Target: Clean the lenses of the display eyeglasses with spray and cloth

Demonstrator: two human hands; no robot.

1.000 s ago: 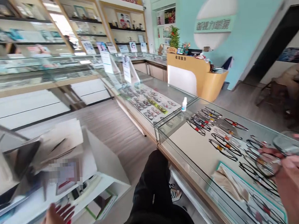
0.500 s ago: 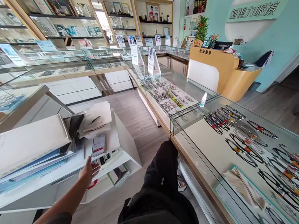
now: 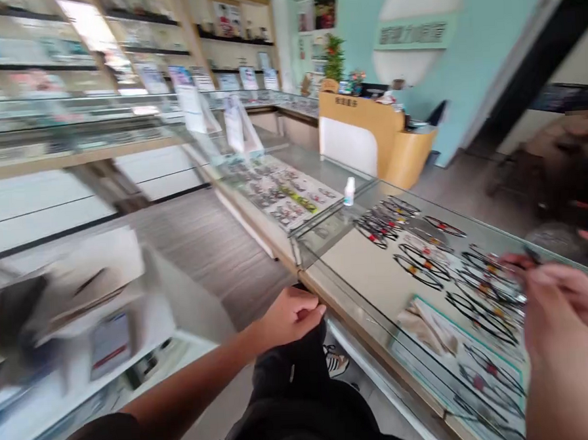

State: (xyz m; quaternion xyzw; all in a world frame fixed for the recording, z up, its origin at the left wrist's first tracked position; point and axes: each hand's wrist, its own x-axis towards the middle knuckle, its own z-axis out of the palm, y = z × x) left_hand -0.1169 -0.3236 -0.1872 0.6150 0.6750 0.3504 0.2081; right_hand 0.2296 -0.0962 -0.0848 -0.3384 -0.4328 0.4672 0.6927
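Note:
My left hand hovers over my knee in black trousers, fingers curled in with nothing visible inside them. It sits just beside the wooden edge of a glass display counter. My right hand is raised over the counter at the right, blurred, fingers pinched on a thin dark pair of glasses. Under the glass lie rows of black spectacle frames and a beige cloth on a teal-edged tray.
A small white bottle stands on the counter top. A white shelf unit with papers and a phone is at the left. Behind are sign stands, a wooden reception desk and a seated person.
My left hand has come away from the white shelf unit and back to my knee, closing its fingers. The view has swung right, bringing my right hand with the glasses back into sight.

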